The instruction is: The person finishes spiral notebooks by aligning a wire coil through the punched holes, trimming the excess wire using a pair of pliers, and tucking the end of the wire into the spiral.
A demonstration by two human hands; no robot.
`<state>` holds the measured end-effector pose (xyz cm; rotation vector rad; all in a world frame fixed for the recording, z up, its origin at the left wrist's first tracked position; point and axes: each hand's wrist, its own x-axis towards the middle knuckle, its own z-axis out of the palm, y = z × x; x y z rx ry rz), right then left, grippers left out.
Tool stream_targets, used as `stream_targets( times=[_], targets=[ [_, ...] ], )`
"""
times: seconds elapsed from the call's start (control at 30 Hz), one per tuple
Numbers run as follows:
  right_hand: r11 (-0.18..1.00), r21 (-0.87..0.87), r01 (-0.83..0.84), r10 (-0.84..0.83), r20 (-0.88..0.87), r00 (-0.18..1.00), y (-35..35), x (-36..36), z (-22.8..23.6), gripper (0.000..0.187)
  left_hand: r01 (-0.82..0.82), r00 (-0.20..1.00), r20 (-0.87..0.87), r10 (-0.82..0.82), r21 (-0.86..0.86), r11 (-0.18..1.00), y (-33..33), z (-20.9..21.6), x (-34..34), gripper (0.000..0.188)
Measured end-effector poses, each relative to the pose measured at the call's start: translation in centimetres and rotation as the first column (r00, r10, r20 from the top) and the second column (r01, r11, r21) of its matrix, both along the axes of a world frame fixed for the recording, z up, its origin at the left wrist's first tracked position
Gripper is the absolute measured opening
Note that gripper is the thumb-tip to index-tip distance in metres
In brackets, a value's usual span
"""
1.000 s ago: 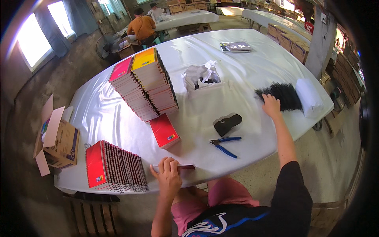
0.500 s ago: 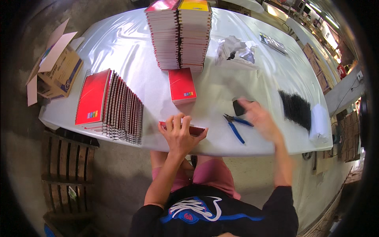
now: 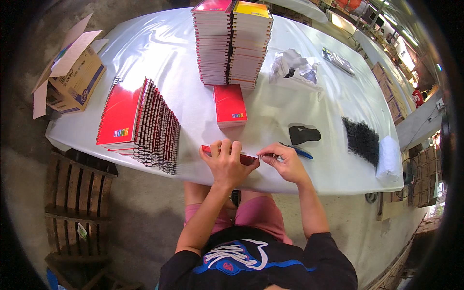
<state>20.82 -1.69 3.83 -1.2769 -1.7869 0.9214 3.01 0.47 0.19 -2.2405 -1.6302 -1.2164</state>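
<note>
My left hand (image 3: 228, 162) grips a small red notebook (image 3: 205, 149) from above, keeping it on edge near the table's front. At the notebook's right end, my right hand (image 3: 286, 163) pinches a thin dark wire coil (image 3: 263, 155), largely covered by the fingers. Blue-handled pliers (image 3: 302, 152) lie just beyond the right hand, which hides part of them. A flat black object (image 3: 304, 134) rests farther back. Directly ahead of my left hand sits a short stack of red notebooks (image 3: 230, 105).
Spiral-bound red notebooks (image 3: 123, 113) lean in a row at left, near an open cardboard box (image 3: 72, 84). Two tall notebook stacks (image 3: 212, 43) stand at the back. Crumpled plastic (image 3: 295, 70), black coils (image 3: 361, 140) and a white roll (image 3: 389, 157) lie toward the right.
My right hand has moved left from beside the black object to the notebook's end and now pinches the coil. My left hand still holds the notebook. The view has shifted slightly.
</note>
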Motion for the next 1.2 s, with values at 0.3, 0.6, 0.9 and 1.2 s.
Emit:
stream_targets(
  times=[0.3, 0.6, 0.9, 1.2],
  targets=[
    [0.999, 0.031, -0.02, 0.011, 0.262, 0.965, -0.4, -1.2, 3.1, 0.029, 0.079, 0.992, -0.097, -0.085, -0.058, 0.995, -0.2, 0.0, -1.4, 0.067],
    [0.998, -0.062, -0.022, 0.045, 0.41, 0.911, -0.6, 1.1, 0.5, 0.027, 0.2, 0.974, -0.081, -0.213, -0.148, 0.969, -0.1, 0.2, -2.1, 0.057],
    [0.93, 0.31, 0.199, -0.347, 0.557, 0.755, 1.7, 13.3, -2.8, 0.046, 0.302, 0.953, 0.027, -0.301, -0.051, 0.952, 0.1, 1.1, -2.8, 0.053],
    [0.949, 0.001, -0.314, 0.304, -0.251, 0.919, 1.7, 2.7, -0.9, 0.022, 0.322, 0.946, 0.051, -0.321, -0.015, 0.947, 0.3, 0.9, -3.3, 0.056]
  ],
)
